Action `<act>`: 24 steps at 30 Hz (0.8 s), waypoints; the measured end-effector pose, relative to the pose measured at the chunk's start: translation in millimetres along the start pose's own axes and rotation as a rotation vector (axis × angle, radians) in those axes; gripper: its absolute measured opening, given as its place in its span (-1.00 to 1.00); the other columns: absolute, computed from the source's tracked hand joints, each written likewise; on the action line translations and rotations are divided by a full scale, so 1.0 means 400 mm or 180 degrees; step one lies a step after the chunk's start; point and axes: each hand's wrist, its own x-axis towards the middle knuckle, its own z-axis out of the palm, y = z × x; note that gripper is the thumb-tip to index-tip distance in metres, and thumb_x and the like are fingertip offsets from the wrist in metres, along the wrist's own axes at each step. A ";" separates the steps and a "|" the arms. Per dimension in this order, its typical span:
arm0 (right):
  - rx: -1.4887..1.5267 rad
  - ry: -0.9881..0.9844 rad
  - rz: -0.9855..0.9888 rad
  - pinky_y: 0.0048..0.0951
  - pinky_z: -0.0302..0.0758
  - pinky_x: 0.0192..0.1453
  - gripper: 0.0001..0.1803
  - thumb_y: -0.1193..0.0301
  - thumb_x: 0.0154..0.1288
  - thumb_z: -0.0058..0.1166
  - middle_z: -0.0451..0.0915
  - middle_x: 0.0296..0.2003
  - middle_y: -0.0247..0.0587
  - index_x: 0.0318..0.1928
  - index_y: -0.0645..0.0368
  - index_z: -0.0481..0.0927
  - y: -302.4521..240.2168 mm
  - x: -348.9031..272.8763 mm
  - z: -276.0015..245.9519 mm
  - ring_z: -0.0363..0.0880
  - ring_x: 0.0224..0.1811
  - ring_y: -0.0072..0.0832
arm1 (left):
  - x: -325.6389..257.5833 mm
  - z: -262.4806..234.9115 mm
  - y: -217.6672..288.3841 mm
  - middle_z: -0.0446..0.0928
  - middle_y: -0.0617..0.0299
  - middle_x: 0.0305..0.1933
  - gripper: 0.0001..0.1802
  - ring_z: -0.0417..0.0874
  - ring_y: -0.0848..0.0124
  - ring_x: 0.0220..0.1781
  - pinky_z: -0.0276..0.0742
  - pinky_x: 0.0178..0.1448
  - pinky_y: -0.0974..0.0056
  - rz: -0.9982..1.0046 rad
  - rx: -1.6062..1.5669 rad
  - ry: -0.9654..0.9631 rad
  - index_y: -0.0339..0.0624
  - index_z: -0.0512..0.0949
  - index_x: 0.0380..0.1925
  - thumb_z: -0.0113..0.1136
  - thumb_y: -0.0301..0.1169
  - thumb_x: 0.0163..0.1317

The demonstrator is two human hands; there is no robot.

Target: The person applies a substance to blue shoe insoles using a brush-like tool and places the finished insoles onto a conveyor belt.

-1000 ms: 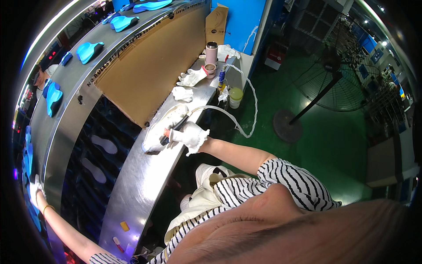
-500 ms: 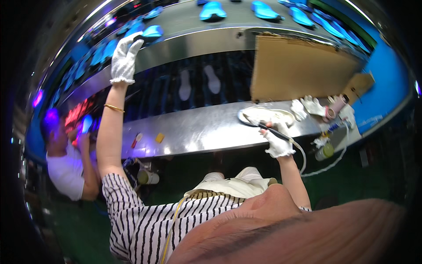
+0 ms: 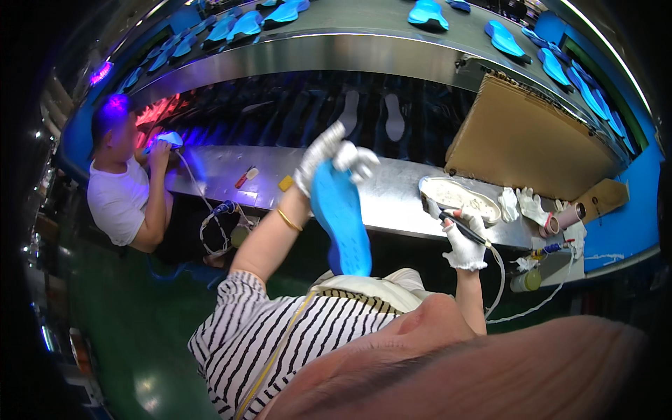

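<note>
Gripping a bright blue foam shoe sole (image 3: pixel 341 220) at its top end, the white-gloved left hand (image 3: pixel 329 154) holds it up at frame centre, above the steel worktop (image 3: pixel 392 199). Lower right, the gloved right hand (image 3: pixel 465 241) pinches a dark pen-shaped corded tool (image 3: pixel 462 227) just beside a white shoe (image 3: pixel 458 198) lying on the worktop.

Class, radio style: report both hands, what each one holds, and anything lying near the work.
Left hand gripping blue sole, lifted over steel bench. Right hand holding pen-like tool beside white sole. Spare gloves close by.
</note>
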 end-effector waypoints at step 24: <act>0.0416 -0.0713 -0.0196 -0.53 0.53 -0.19 -0.75 0.63 0.11 0.12 0.57 -0.31 -0.20 -0.16 0.27 0.45 -0.109 -0.012 0.204 0.57 -0.33 -0.58 | -0.036 0.044 -0.403 0.38 0.18 0.20 -0.28 0.46 0.30 0.16 0.45 0.22 0.19 0.0542 -0.0499 0.1837 0.02 0.26 0.26 -0.16 0.24 0.27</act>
